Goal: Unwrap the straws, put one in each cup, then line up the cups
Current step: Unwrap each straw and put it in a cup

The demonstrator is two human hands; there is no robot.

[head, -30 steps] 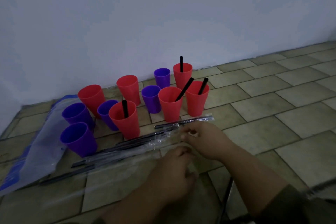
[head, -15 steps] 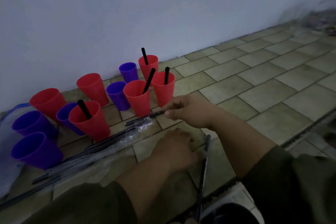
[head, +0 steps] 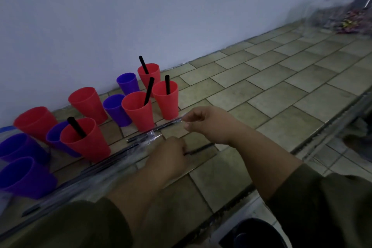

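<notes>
Head view: right hand [head: 207, 125] fingers [head: 190, 117] pinch wrapped straw [head: 169, 124]; left hand [head: 167, 157] clutches black straw [head: 198, 150].

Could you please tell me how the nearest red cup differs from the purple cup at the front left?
Colour: the nearest red cup is red, while the front purple cup is purple. Contents: the red cup holds a black straw leaning out of its mouth, while the purple cup has none. Both stand upright, mouths up, on the tiled floor.
</notes>
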